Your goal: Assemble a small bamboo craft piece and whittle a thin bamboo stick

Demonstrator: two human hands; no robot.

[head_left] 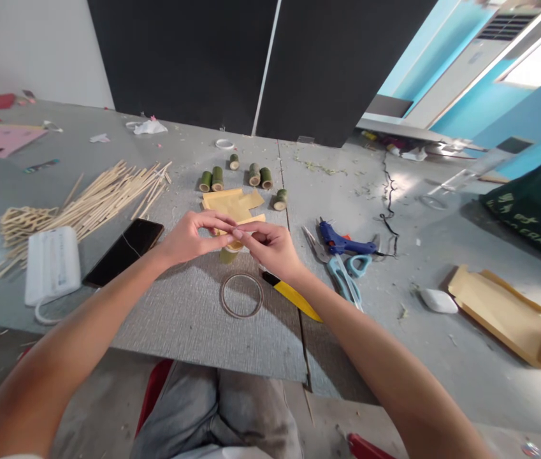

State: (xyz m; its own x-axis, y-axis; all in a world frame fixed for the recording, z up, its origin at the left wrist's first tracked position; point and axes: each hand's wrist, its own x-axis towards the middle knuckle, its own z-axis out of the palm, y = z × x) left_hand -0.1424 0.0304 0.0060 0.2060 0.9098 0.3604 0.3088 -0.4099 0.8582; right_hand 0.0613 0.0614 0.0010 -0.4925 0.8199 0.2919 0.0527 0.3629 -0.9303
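My left hand (197, 237) and my right hand (273, 247) meet over the middle of the table, their fingertips pinched together. Whatever small thing sits between the fingers is too hidden to name. Directly beneath the fingertips stands a green piece (229, 256) that looks like a bamboo section, its pale top partly covered by my fingers. Behind my hands lies a folded piece of brown paper (232, 203). A thin ring, like a roll of narrow tape (223, 299), rests on the table just in front of me. Beside my right wrist is a yellow and black utility knife (297, 301).
Several short bamboo sections (217, 178) stand or lie farther back. Thin wooden sticks (108, 197), a phone (124, 252) and a white power bank (53, 264) are left. A blue glue gun (344, 241), scissors (344, 278), pliers (317, 245) and torn brown paper (504, 312) lie right.
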